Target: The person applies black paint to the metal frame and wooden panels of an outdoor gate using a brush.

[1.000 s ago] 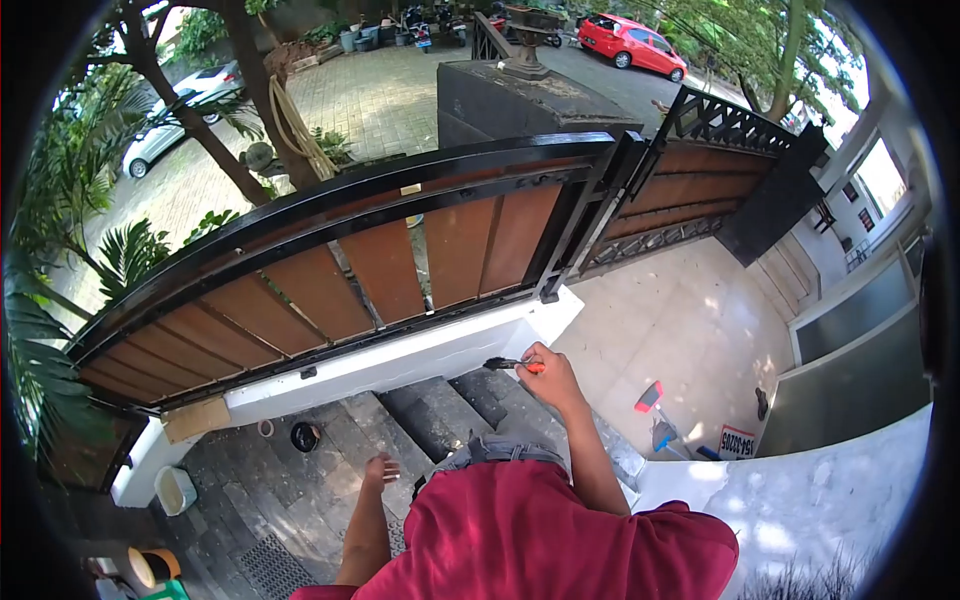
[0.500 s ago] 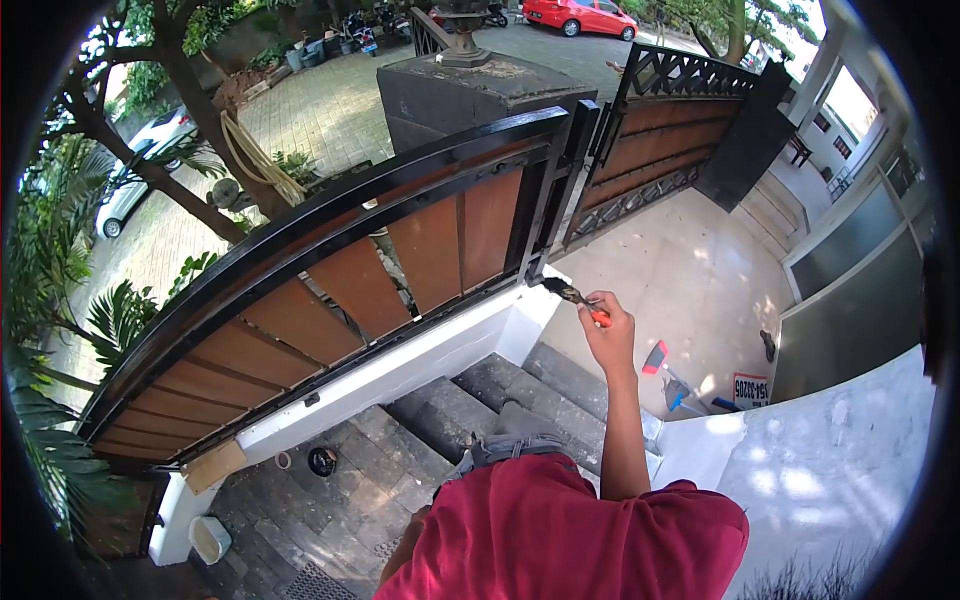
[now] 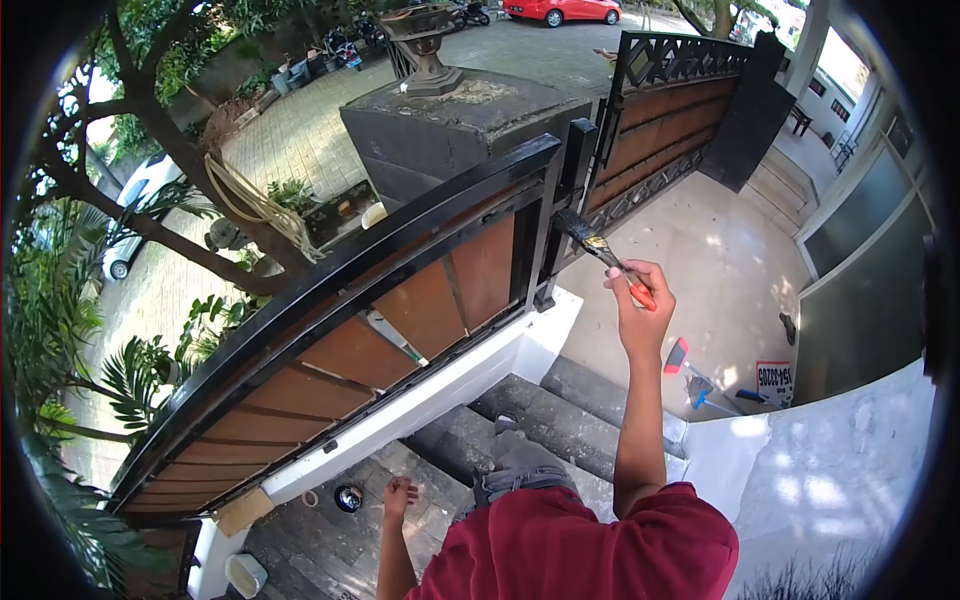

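My right hand [image 3: 643, 296] is closed on the red handle of a paintbrush [image 3: 600, 250]. The brush's dark bristles are at the black metal post [image 3: 580, 165] at the end of the gate; whether they touch it is hard to tell. Low on the left, my left hand [image 3: 401, 494] hangs over the grey paving with its fingers partly curled; whether it holds anything is too small to make out. To its left on the paving stands a small round container [image 3: 348, 498] with something dark in it. Wooden panels [image 3: 415, 315] fill the black gate frame.
Grey steps [image 3: 540, 420] run below the low white wall [image 3: 490, 355]. A broom head [image 3: 677, 355], a blue tool [image 3: 700, 392] and a sign [image 3: 773, 384] lie on the tiled floor at right. A white tub [image 3: 246, 575] sits at lower left. Beyond the gate stands a stone pillar [image 3: 430, 150].
My right hand and the brush have risen from the post's base to higher up along it. My left hand has come into view. The whole view has shifted slightly.
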Action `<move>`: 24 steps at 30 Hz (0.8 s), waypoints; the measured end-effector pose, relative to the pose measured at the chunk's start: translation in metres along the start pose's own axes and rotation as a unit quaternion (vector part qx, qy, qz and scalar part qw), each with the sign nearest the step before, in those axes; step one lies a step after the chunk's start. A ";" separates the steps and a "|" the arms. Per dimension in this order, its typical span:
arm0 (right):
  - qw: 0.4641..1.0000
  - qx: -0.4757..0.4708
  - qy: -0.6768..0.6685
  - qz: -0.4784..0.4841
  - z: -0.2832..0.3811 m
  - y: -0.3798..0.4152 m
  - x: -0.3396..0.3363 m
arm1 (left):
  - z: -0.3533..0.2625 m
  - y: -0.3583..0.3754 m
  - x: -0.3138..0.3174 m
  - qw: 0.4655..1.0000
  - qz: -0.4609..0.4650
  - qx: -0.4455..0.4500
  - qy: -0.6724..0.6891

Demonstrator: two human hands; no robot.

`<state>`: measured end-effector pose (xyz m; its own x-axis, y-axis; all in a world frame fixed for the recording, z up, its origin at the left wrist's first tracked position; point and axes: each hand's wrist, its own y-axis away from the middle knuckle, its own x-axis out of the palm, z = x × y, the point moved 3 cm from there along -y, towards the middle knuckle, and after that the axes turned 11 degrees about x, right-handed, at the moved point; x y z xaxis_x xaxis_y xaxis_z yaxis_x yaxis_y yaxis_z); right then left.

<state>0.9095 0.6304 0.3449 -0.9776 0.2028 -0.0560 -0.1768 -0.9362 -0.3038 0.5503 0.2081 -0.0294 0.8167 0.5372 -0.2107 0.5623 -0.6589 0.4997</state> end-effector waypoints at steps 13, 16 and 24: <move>0.995 0.046 -0.090 0.025 -0.030 -0.057 0.033 | 0.061 0.011 -0.014 0.934 0.089 -0.327 -0.112; 1.000 0.013 -0.017 0.004 -0.039 -0.061 0.037 | 0.056 0.008 -0.002 0.940 0.073 -0.327 -0.066; 0.999 0.017 -0.036 0.019 -0.047 -0.069 0.061 | 0.031 -0.016 0.019 0.963 0.087 -0.253 -0.018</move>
<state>0.8680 0.7212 0.3175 -0.9892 0.1468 0.0017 -0.1418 -0.9525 -0.2697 0.5611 0.2125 -0.0678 0.9020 0.4173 -0.1106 0.2881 -0.3909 0.8742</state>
